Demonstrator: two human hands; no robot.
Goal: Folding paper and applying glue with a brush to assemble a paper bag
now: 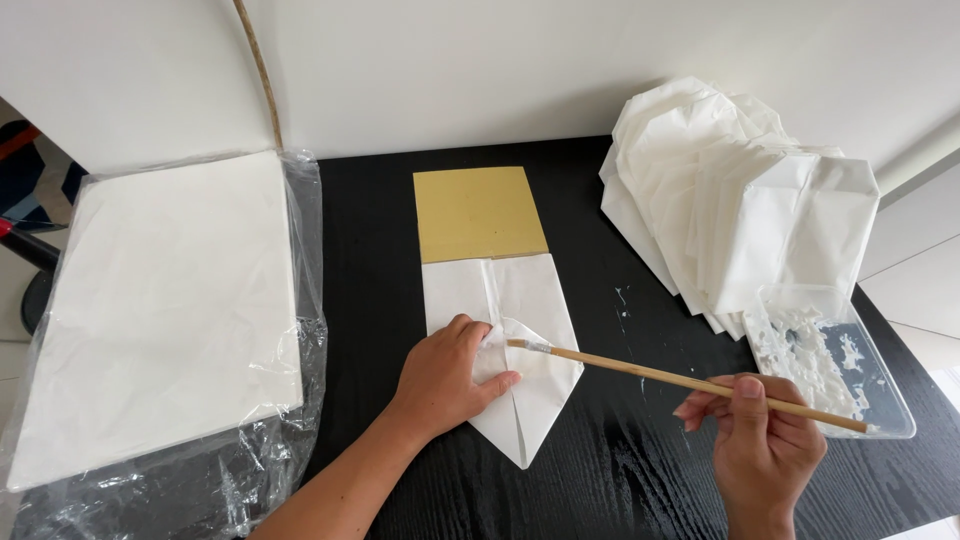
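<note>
**Two hands working a brush over a folded white sheet**

Two bare hands are working at a black table in the head view. Toward the lower right of the frame, a shallow clear plastic tray is sitting with smears and lumps of white paste spread over its bottom. Along the left edge, a clear plastic bag is lying open, holding a thick stack of white sheets.

At the centre, a folded white paper is lying flat, its lower end folded to a point, its upper end tucked under a yellow-brown card. The left hand is lying flat on the paper's lower left part, fingers spread and pressing down one folded flap, not grasping anything. The right hand, at the lower right, is pinching the far end of a long wooden brush between thumb and fingertips. The brush is slanting up to the left, and its pale bristle tip is touching the paper just beside the left hand's fingertips; the paper itself is lying well to the left of the gripping hand.

At the upper right, a heap of folded white paper bags is resting, overlapping the tray's far edge.
</note>
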